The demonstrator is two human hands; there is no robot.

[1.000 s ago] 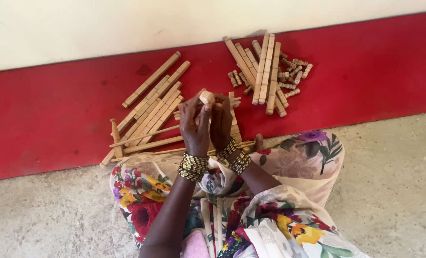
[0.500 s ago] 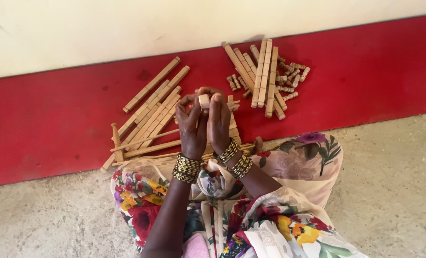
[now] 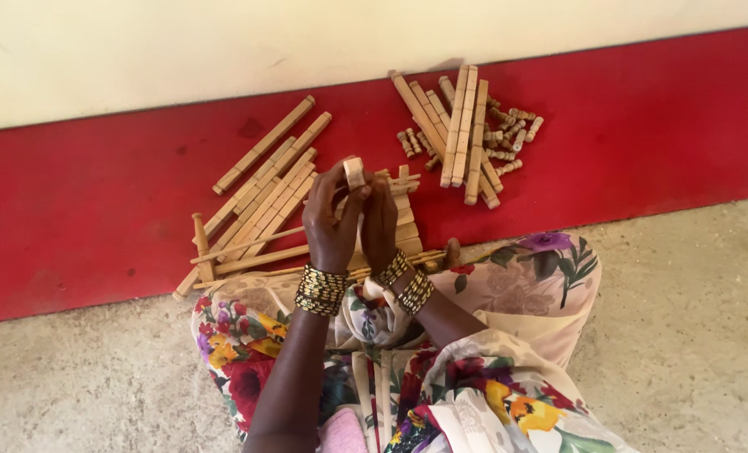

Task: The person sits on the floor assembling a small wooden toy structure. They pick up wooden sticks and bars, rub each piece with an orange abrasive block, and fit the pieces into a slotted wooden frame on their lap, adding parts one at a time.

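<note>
Both my hands are raised together over my lap and grip one small pale wooden piece (image 3: 354, 171) between them. My left hand (image 3: 330, 220) pinches it from the left with the fingertips, my right hand (image 3: 380, 220) holds it from the right. Each wrist wears a stack of gold bangles. Just behind the hands lies a stack of flat wooden slats (image 3: 404, 220), partly hidden by my fingers.
A fan of long wooden sticks (image 3: 265, 197) lies on the red floor strip to the left. A second bundle of sticks (image 3: 456, 126) and several small turned pegs (image 3: 508, 134) lie at the upper right. A cream wall runs behind, grey concrete floor (image 3: 684, 335) around my flowered skirt.
My hands have stayed in place with the small wooden piece, the fingers shifting slightly around it. The piles have not moved.
</note>
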